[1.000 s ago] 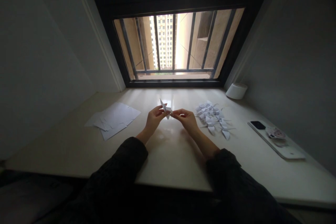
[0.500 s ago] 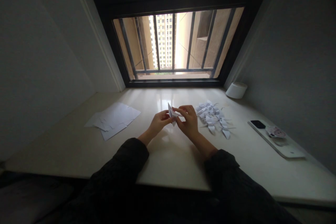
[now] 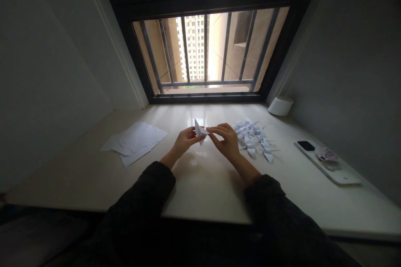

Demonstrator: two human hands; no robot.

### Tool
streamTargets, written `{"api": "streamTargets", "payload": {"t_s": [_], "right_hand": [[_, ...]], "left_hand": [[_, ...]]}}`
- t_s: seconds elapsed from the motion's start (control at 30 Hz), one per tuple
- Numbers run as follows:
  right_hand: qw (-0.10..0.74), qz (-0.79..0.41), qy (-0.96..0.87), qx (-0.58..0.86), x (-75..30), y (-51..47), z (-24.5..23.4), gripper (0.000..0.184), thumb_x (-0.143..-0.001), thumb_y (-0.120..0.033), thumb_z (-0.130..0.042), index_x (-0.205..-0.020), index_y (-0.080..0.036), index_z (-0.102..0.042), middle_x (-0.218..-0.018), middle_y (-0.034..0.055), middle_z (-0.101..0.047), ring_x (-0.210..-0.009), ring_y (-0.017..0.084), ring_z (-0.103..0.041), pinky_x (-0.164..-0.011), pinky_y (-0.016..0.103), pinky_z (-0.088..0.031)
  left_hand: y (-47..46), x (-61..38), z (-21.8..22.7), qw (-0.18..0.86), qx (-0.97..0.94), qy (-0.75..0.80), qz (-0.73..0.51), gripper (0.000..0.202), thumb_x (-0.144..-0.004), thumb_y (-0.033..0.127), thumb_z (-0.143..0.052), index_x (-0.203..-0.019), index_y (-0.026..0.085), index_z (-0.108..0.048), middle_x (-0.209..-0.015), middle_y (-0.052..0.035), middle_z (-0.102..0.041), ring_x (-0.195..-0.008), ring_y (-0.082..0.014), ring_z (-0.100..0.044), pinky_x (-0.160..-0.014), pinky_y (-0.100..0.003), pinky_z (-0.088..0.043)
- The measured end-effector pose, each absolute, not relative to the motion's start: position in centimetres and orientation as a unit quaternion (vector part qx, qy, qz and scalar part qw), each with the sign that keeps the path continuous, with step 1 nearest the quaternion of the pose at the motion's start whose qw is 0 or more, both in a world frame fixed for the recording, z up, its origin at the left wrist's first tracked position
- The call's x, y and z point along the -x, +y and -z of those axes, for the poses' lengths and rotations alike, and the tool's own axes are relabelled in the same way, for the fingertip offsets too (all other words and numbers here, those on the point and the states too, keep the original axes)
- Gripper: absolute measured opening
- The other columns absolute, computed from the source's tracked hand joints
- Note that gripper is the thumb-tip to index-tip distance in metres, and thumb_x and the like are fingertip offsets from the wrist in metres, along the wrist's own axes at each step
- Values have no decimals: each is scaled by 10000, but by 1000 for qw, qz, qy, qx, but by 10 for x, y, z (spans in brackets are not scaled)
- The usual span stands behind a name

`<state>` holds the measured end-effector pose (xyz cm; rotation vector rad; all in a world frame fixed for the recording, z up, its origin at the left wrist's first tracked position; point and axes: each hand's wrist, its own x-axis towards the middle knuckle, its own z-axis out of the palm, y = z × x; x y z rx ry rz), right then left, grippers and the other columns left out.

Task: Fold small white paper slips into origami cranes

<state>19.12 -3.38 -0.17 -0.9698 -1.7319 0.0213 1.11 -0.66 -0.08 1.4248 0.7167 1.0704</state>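
A small folded white paper piece [image 3: 199, 129] is held above the pale table [image 3: 203, 183] between both my hands. My left hand [image 3: 184, 140] pinches its lower left side. My right hand [image 3: 226, 139] pinches its right side with thumb and fingers curled. Both forearms wear dark sleeves. A pile of several folded white paper figures [image 3: 253, 139] lies just right of my right hand. Loose white paper sheets [image 3: 134, 141] lie flat to the left of my left hand.
A white phone [image 3: 326, 157] with a round sticker lies at the right of the table. A white round container [image 3: 281, 105] stands in the far right corner. A barred window [image 3: 206, 50] is straight ahead, with walls on both sides.
Both hands have turned and reworked the paper piece between them. The right hand rose over the paper, then settled back at its right side. The view shifted slightly.
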Motion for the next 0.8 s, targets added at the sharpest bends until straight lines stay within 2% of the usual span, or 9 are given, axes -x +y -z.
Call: {"api": "streamTargets", "payload": {"t_s": [0.33, 0.53, 0.7, 0.8], "right_hand": [[571, -5, -684, 454, -198, -34, 5, 80, -752, -329, -690, -814, -292, -725, -838, 11, -730, -779, 209, -611, -727, 367, -490], [584, 3, -653, 482, -202, -31, 7, 97, -700, -357, -733, -709, -264, -708, -752, 23, -712, -747, 212, -614, -701, 363, -489], [569, -21, -675, 469, -200, -33, 2, 118, -755, -374, -686, -800, -274, -728, -809, 28, -719, -772, 205, -628, -717, 353, -494], [566, -41, -684, 458, -197, -35, 0, 151, -791, -379, -647, -886, -295, -728, -873, 22, -722, -801, 199, -632, -748, 350, -493]], "left_hand": [[-5, -6, -4, 559, -651, 293, -423, 477, -637, 276, -767, -1064, 107, -639, -947, -107, -683, -862, -213, -630, -826, -389, -481], [-6, -5, -6, 556, -658, 301, -409, 421, -621, 306, -775, -975, 109, -661, -902, -96, -692, -817, -211, -641, -789, -375, -498], [-3, -3, -3, 539, -661, 302, -424, 514, -654, 311, -751, -1114, 116, -633, -994, -109, -688, -907, -235, -636, -864, -412, -476], [0, 0, -1, 507, -666, 318, -445, 513, -668, 345, -735, -1122, 127, -639, -1061, -107, -675, -958, -254, -626, -897, -436, -464]]}}
